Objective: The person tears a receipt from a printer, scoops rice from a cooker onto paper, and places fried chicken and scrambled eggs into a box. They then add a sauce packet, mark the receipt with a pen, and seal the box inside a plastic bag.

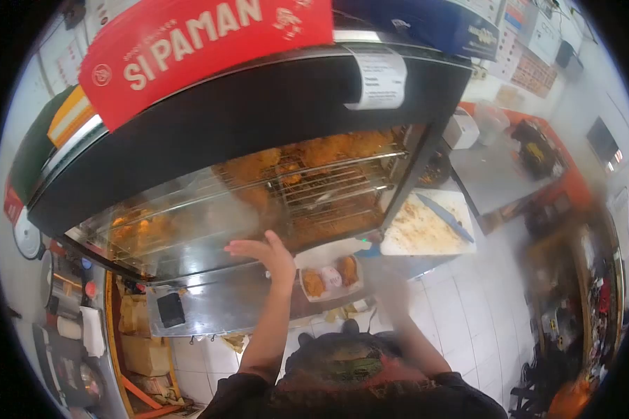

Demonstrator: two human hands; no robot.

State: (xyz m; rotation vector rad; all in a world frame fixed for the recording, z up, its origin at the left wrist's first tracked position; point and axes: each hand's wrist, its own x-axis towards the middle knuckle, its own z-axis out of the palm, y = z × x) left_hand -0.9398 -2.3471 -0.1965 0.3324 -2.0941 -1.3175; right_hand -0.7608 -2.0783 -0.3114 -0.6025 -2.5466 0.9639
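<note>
"Lying on the counter (217, 305) is a black item (171, 309); the left hand (271, 258)?"
"Empty, fingers spread, before the cabinet (258, 105); then the open box (333, 297) on the counter, with chicken (314, 283) and a white bundle (331, 276)."
"The right hand (393, 297)?"
"Near the box; too blurred to tell its grip; farther right, a knife (446, 218) on the board (412, 234)."

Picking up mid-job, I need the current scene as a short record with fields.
Left hand: open, raised before the cabinet; contact unclear
Right hand: blurred, right of the box; grip unclear
Box: lid open, on the steel counter
Contents: two fried pieces, pale bundle between
Cabinet: fried food on racks
Board: right side, knife on top
</note>
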